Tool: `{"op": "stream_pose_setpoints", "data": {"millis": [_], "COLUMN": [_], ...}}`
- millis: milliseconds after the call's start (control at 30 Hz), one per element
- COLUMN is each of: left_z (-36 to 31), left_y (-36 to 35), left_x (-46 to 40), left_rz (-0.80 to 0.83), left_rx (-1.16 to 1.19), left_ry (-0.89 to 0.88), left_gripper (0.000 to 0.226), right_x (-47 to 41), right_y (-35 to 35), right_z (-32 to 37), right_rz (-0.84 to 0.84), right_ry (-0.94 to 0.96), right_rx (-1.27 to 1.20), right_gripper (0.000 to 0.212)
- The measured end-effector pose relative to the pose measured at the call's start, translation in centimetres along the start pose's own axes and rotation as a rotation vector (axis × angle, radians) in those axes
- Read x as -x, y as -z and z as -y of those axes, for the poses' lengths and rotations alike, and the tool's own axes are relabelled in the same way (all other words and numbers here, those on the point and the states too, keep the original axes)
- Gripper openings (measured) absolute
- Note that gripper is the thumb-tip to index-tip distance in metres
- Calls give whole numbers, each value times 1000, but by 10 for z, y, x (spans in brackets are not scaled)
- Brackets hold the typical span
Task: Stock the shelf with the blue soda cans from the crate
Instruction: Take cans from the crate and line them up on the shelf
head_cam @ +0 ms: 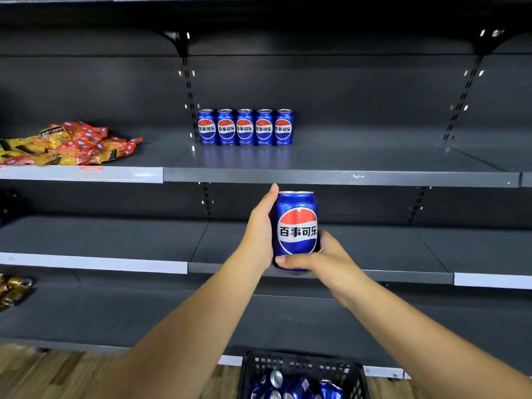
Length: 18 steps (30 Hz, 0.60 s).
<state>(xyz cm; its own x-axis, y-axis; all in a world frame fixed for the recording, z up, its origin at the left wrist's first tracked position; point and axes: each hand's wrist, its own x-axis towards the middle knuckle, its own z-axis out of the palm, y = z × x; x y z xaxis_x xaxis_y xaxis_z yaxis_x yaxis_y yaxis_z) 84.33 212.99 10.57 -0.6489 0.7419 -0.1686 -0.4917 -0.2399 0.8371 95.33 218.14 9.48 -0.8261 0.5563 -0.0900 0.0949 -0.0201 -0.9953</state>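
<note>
Blue can (296,230) gripped upright between left hand (260,230) and right hand (322,262); risked toppling row of cans (245,127) above on careless placement.

bare forearms, seemingly no sleeves, rings

Front and centre, the held can (296,230) shows its label straight on: four white-band characters, 百事可乐, printed in dark blue across the red, white and blue globe logo. Up on the shelf (339,178), middle of the frame, five shelf cans (245,127) stand in a row, and each one carries that same 百事可乐 on the same globe; a line of small print sits near each base, too tiny to read. Over at the left edge, the snack packets (69,142) carry lettering, but it blurs out. The red tag (91,168) on the shelf edge below them is unreadable too.
</note>
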Motion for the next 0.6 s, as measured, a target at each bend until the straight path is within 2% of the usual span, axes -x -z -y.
{"op": "stream_pose_setpoints", "data": {"millis": [233,400,500,600], "left_z": [-7,-23,-31,-41], "left_y": [-17,-29,-27,-22], "left_x": [-61,-100,-125,-151], "left_rz": [-75,-41,-90,-205], "left_rx": [-88,-60,-112,-243], "left_ry": [-29,-58,-139,-231], "left_gripper": [47,45,36,18], "right_x": [-60,-105,-130,-157], "right_y": [31,54,60,63], "right_z": [12,29,42,58], "right_rz": [37,93,92,39], "right_ry": [34,83,142,207], "right_rx": [36,78,90,86], "right_gripper": [43,44,40,37]}}
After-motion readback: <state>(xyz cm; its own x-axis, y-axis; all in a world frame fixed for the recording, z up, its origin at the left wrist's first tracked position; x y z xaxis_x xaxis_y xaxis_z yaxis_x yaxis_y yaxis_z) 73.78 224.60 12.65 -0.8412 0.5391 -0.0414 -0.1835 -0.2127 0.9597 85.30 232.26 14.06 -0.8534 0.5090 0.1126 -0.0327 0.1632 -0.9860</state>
